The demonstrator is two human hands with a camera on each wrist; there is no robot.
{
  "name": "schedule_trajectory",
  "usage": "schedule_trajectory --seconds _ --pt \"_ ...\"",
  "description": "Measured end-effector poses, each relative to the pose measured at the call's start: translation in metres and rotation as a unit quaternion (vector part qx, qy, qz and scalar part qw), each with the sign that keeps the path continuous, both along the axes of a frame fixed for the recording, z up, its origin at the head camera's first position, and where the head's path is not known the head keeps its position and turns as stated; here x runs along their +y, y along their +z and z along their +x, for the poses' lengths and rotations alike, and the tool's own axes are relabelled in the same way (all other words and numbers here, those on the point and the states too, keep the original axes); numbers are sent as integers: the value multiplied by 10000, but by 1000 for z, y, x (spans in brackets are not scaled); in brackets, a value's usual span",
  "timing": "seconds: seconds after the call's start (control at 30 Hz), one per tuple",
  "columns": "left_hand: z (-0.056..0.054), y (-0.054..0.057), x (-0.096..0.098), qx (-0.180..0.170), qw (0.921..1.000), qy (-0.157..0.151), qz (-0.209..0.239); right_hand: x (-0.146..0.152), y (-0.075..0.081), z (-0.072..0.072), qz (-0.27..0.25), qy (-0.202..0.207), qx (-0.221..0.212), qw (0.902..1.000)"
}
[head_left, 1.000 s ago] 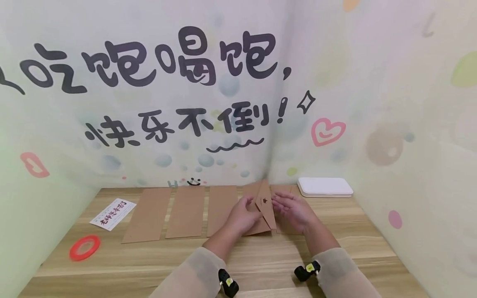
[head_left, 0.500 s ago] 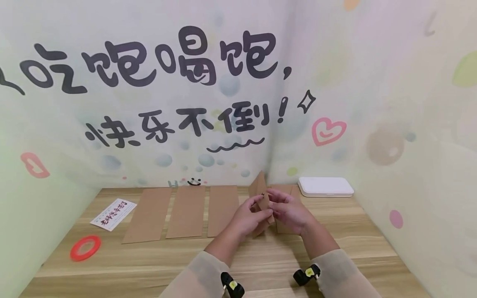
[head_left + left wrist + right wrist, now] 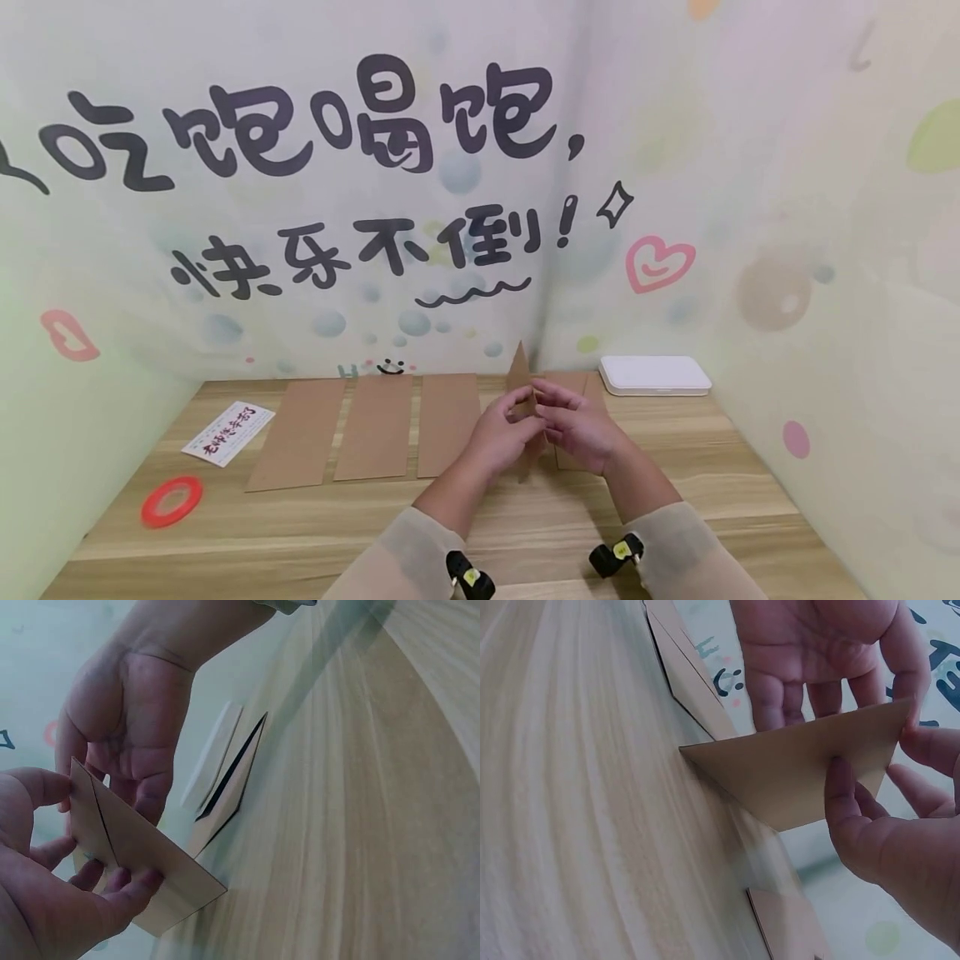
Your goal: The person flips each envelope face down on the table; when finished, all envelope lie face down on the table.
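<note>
A brown kraft paper envelope [image 3: 519, 367] stands on its edge between both hands, seen nearly edge-on in the head view. My left hand [image 3: 498, 433] pinches its near side between thumb and fingers. On the other side my right hand [image 3: 588, 429] also grips it with curled fingers. The left wrist view shows the envelope's face [image 3: 169, 874] with the slanted edge of a flap. From the right wrist, its plain side [image 3: 772, 765] shows, with the right thumb against it. One lower corner is close over the wooden table [image 3: 577, 787].
Several brown envelopes [image 3: 375, 429] lie in a row to the left, others [image 3: 573, 454] lie under the right hand. A white flat case [image 3: 655, 377] stands at the back right. At left are a handwritten card [image 3: 228, 433] and a red tape roll [image 3: 153, 510].
The envelope, earlier slanted with its printed flap facing the camera, has been lifted upright and turned edge-on. Both hands have come closer together around it, the right hand's fingers now gripping it.
</note>
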State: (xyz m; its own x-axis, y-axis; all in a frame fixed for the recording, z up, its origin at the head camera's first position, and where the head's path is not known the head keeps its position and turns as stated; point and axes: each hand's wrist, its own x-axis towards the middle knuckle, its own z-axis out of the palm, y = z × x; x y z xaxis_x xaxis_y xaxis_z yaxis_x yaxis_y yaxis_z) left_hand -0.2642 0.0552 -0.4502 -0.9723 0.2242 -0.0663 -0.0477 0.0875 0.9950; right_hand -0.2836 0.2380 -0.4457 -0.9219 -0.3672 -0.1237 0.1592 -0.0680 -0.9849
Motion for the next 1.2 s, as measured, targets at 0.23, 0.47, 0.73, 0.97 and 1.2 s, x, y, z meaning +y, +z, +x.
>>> schedule_trajectory --seconds 0.23,0.47,0.73,0.97,1.2 --pt "0 4 -3 114 9989 172 427 1 -8 -1 236 293 -28 9993" --pt "-2 4 -10 118 9972 367 643 4 -16 -5 261 302 -360 9986" --pt "-9 -7 -21 101 9965 736 375 10 -20 -11 112 -82 -666 9977" --pt "-15 -18 -30 200 9963 827 99 16 -20 -15 205 -222 -598 9977" --pt "-12 -20 -36 121 9965 831 -13 20 -19 -16 356 -258 -565 9974"
